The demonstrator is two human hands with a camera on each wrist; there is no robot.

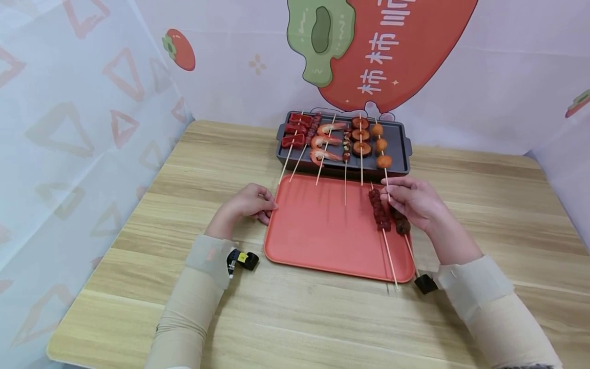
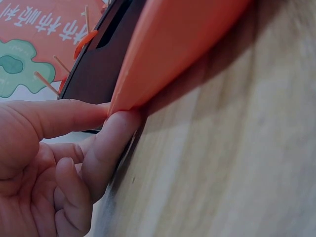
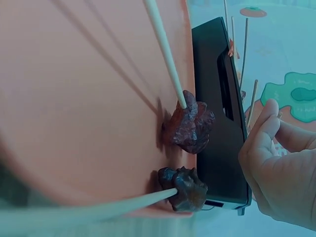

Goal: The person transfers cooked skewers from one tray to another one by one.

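Note:
With thumb and fingers, my left hand [image 1: 252, 201] pinches the left rim of a red tray [image 1: 304, 236]; the left wrist view shows the tray's corner [image 2: 148, 64] between the fingertips. My right hand [image 1: 417, 201] pinches the stick of a skewer of orange balls [image 1: 381, 145], whose balls lie over the right end of a dark grill pan [image 1: 398, 148]. Below that hand, a dark red meat skewer [image 1: 379, 210] and a browner skewer [image 1: 403, 225] lie on the tray's right side, sticks toward me. Both chunky pieces show large in the right wrist view.
Across the pan lie skewers of red squares [image 1: 295, 139], small red pieces [image 1: 313, 128], shrimp [image 1: 326, 141], mixed bits [image 1: 346, 146] and round brown slices [image 1: 361, 136]. Their sticks overhang the tray. A printed cloth wall [image 1: 239, 92] stands behind the wooden table [image 1: 184, 169].

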